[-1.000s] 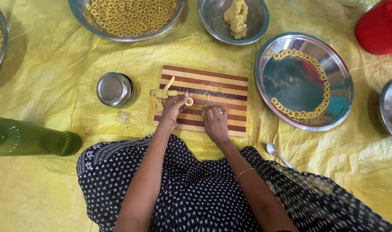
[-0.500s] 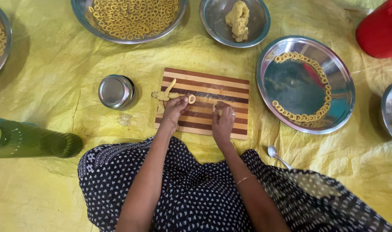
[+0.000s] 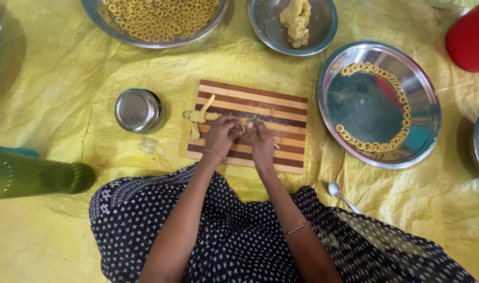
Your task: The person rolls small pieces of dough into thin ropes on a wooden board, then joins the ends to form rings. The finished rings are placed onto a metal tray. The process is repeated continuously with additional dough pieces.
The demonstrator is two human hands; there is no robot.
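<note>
Both hands, left hand and right hand, meet over a striped brown wooden cutting board on the floor, fingers pinching a thin yellow dough strand. Shaping seems underway; closing it into a ring looks next.

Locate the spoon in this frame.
In the head view, the spoon lies on the yellow sheet at lower right, below the steel plate, beside the person's patterned garment.

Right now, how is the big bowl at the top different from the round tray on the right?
The bowl is heaped with dough rings; the tray holds just a thin curved line of rings near its rim, its middle bare. The bowl runs past the picture's top edge; the tray shows whole. Both are shiny metal, round, and sit on the yellow sheet.
</note>
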